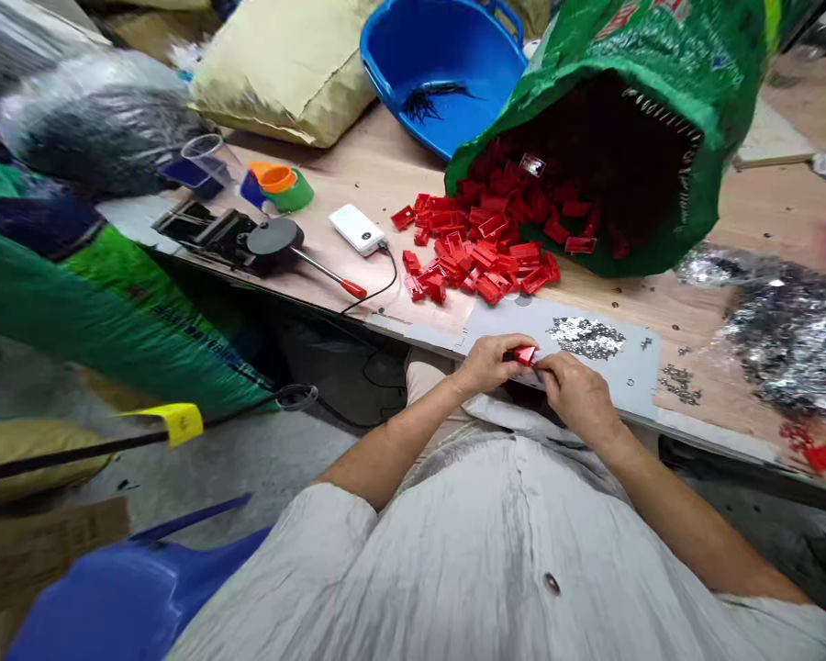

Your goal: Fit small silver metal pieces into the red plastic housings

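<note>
Between your hands, hold the red plastic part steady, your left hand and right hand both pinching it.

On the worktop, a tipped sack lies behind a heap of plastic parts, with a power bank left of the heap.

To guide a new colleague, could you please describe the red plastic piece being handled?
Start at the tipped green plastic sack on the wooden bench, spilling a heap of red plastic parts. Over the grey board at the bench's edge, one red plastic part sits apart from the heap, pinched between the left hand and right hand.
</note>
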A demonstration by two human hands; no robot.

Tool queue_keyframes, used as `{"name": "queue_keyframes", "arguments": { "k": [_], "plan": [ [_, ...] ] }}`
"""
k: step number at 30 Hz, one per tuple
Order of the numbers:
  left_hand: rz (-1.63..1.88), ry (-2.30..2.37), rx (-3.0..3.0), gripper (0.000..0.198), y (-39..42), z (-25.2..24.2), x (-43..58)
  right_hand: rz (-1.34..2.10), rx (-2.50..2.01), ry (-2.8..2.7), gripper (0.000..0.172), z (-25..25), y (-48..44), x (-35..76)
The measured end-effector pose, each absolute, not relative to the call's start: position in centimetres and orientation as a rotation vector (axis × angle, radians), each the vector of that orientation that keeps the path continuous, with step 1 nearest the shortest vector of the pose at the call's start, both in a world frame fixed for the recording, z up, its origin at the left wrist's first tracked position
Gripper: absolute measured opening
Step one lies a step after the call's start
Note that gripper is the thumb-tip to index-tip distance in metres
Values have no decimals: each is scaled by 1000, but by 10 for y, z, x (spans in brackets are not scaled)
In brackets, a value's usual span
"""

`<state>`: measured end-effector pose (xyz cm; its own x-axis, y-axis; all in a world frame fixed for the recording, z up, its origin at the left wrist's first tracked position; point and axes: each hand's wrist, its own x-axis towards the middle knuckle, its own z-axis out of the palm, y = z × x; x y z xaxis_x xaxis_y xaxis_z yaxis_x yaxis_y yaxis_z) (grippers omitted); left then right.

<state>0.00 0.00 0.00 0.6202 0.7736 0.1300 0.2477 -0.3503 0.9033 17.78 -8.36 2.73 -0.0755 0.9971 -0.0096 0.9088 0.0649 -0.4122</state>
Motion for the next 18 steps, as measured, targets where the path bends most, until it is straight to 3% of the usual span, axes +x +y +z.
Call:
{"name": "queue_keyframes", "arguments": {
  "k": [9,13,18],
  "plan": [
    [878,899,1676,32,-26,17,-1,700,-1610,-1901,21,27,-92,198],
    [954,802,1199,28,-39,28,1,973,-1484,-1843,32,37,-101,199],
    [882,589,617,35,-55,42,7,965,-1408,-1948,45,55,-104,192]
  ]
}}
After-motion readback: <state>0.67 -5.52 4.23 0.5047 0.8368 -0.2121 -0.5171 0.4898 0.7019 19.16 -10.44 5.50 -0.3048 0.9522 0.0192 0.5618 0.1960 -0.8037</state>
